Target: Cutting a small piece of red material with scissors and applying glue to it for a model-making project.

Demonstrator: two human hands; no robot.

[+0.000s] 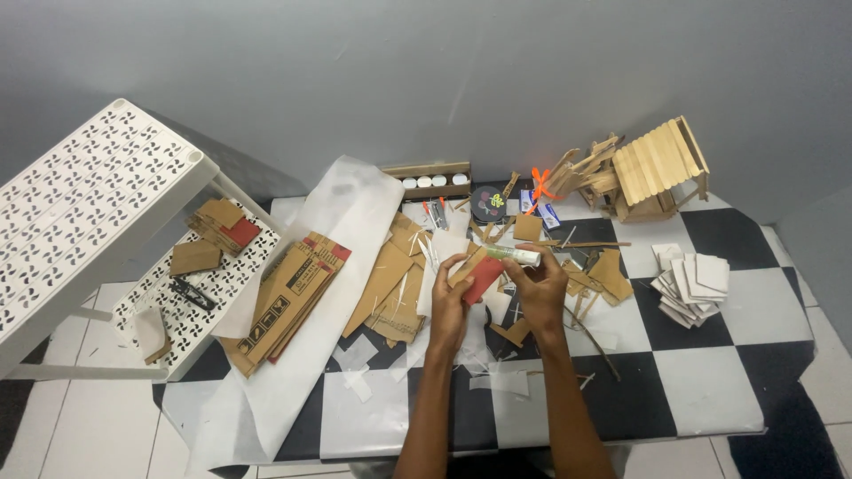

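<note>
Head view, hands (497, 288) gripping cardboard piece (482, 277), glue tube (513, 255)

Near checkered floor (710, 390) lies open on the right; cardboard scraps (395, 284) crowd the middle, white shelf rack (80, 213) blocks left, stick house (652, 168) stands far right

Even, soft indoor light, moderately bright, seemingly from overhead. Grey wall (426, 71) shows a faint pale streak of glare near centre and darkens toward the corners. White perforated shelf (98, 195) at left casts a soft shadow on the wall behind it. Wide-angle bending at the edges; tile lines curve. Small far items slightly soft, overall mild compression blur.
</note>
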